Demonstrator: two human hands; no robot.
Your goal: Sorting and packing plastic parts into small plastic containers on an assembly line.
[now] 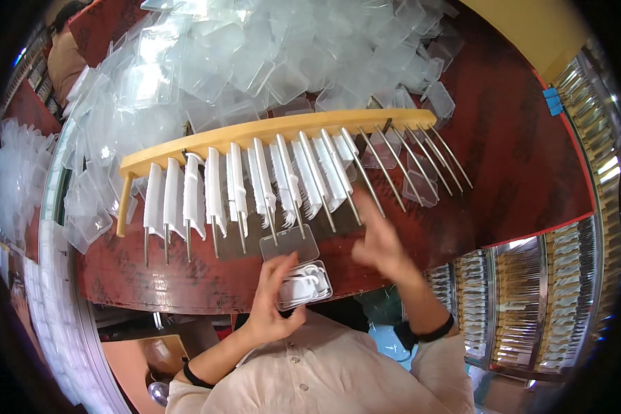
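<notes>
1. A dark red wooden counter (517, 159) fills the middle of the view, with a big heap of clear plastic boxes (269, 55) piled at its far side.
2. On the counter stands a pale wooden rack (276, 131) with a row of metal prongs; white items (255, 183) hang on the left and middle prongs, while the right prongs are bare.
3. The left hand (272, 300) is clamped on a small clear box (305, 284) at the near edge of the counter; the box holds white pieces and its lid stands open.
4. The right hand (379, 245) is blurred, raised just right of the box, fingers apart and holding nothing, close to the near prong tips.
5. At the right, shelves (566, 297) carry rows of packed goods.
6. A person (65, 55) sits at the far left.
</notes>
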